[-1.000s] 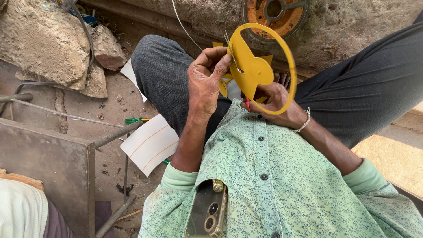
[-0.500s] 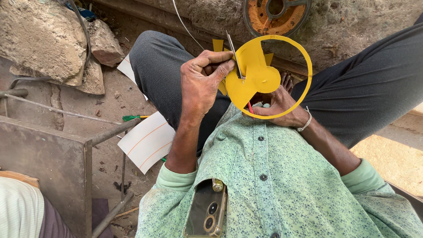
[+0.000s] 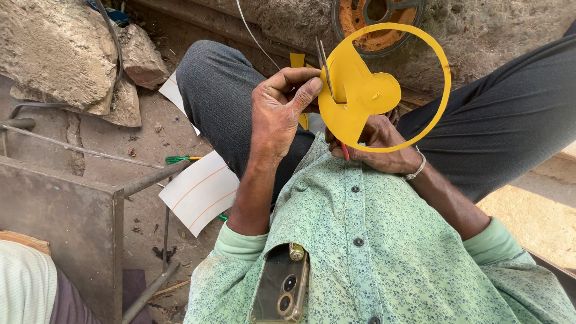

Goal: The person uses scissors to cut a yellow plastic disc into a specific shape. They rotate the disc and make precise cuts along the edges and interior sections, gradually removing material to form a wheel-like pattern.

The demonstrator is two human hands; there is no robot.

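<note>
Yellow sheet cut into a ring with a lobed centre [image 3: 360, 99] sits between both hands, held up over the lap. The left hand [image 3: 279, 114] has its grip closed: thumb and forefinger pinch the cutout's left edge, right where a thin metal blade [image 3: 324, 66] crosses it. The right hand [image 3: 381, 147] is below and behind the cutout, fingers curled shut around something with a red handle tip [image 3: 344, 151] that pokes out beneath; most of that tool is hidden by the sheet, so whether it joins the blade cannot be told. A bracelet [image 3: 417, 168] circles the right wrist. Outward, the person wears a green patterned shirt [image 3: 384, 252] with a phone [image 3: 282, 288] in the chest pocket, and dark trousers [image 3: 216, 90]. On the dirt floor to the left lie white lined paper [image 3: 198, 192], a green-handled tool [image 3: 180, 159], rocks [image 3: 66, 54] and a metal frame [image 3: 66, 216]. A rusty orange wheel [image 3: 378, 18] leans against the wall ahead.
</note>
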